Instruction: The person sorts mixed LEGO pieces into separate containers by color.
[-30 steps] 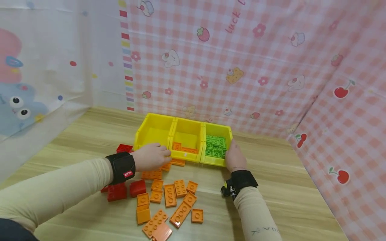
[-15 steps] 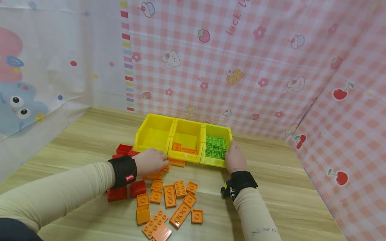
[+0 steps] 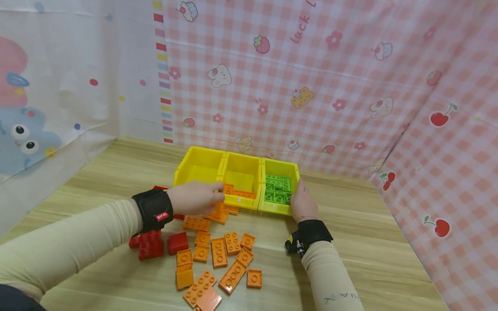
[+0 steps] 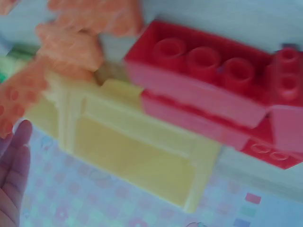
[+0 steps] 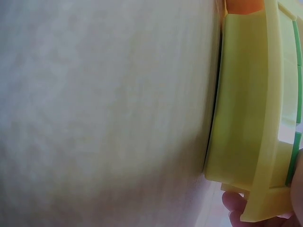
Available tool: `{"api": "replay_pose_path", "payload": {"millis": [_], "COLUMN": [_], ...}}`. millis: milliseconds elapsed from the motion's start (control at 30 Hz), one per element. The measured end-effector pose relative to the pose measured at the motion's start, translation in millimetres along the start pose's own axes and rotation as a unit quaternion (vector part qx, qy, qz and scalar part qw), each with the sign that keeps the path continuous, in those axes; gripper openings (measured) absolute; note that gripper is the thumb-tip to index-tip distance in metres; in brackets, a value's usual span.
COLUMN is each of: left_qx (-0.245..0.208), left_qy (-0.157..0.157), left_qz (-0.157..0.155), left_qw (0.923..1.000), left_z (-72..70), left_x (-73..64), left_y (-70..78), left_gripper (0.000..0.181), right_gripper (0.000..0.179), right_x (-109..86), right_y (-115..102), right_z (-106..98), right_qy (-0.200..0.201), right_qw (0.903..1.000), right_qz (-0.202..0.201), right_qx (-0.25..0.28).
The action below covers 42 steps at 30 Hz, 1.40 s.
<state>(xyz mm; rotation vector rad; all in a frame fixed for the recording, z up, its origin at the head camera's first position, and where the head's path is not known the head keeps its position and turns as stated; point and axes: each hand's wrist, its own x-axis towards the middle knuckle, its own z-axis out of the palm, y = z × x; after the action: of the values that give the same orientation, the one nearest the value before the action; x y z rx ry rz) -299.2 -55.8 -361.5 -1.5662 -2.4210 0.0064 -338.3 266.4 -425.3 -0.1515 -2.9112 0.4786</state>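
Three yellow bins [image 3: 201,162] stand joined in a row against the checked cloth. My left hand [image 3: 197,198] is over the front of the left and middle bins. In the left wrist view, its fingers pinch an orange building brick [image 4: 20,97] at the edge; the thumb is out of sight. My right hand [image 3: 304,202] grips the right wall of the right bin [image 5: 241,104], thumb inside and fingers outside. Green bricks [image 3: 278,188] fill that bin's floor. A few orange bricks [image 3: 243,194] lie in the middle bin.
Loose orange bricks [image 3: 219,252] are spread on the wooden table [image 3: 373,255] in front of the bins. Red bricks [image 3: 151,245] lie to the left, some partly hidden by my left arm. More red bricks [image 4: 199,71] sit by the left bin.
My left hand has risen from the orange bricks at the front of the bins to the middle bin's front edge, an orange brick in its fingers. The right hand stays put.
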Motion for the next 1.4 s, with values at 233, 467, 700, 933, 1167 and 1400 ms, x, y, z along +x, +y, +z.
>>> {"api": "replay_pose_path", "payload": {"millis": [233,467,700,933,1167,1400], "left_qx": [0.065,0.166,0.185,0.179,0.146,0.137], "left_qy": [0.077,0.046,-0.021,-0.07,-0.075,-0.077], "left_qz": [-0.051,-0.149,-0.209,-0.213,-0.196,-0.175], "left_qw": [0.9936,0.9737,0.96,0.958,0.9667,0.972], "left_z": [0.9,20.1,34.8,44.8,51.3,51.1], "left_x": [19.1,44.3,67.5,75.3,72.9,71.0], "left_y": [-4.8,-12.5,-13.7,-19.4,-29.1,-22.6], "left_gripper": [0.012,0.009,0.015,0.014,0.016,0.023], "right_gripper": [0.054,0.054,0.054,0.055,0.055,0.055], "right_x": [-0.1,-0.7,0.0,1.6,1.6,0.8], "right_y": [2.2,-0.5,0.8,2.6,0.2,2.6], "right_z": [0.7,-0.8,-0.3,0.6,-0.7,0.6], "right_qy": [0.002,-0.003,-0.006,0.0,0.0,-0.009], "right_qw": [1.0,1.0,0.9997,0.9999,0.9999,0.9998], "right_qz": [0.0,0.004,0.008,-0.001,-0.001,0.01], "right_qx": [0.001,0.008,0.02,0.013,0.011,0.013]}}
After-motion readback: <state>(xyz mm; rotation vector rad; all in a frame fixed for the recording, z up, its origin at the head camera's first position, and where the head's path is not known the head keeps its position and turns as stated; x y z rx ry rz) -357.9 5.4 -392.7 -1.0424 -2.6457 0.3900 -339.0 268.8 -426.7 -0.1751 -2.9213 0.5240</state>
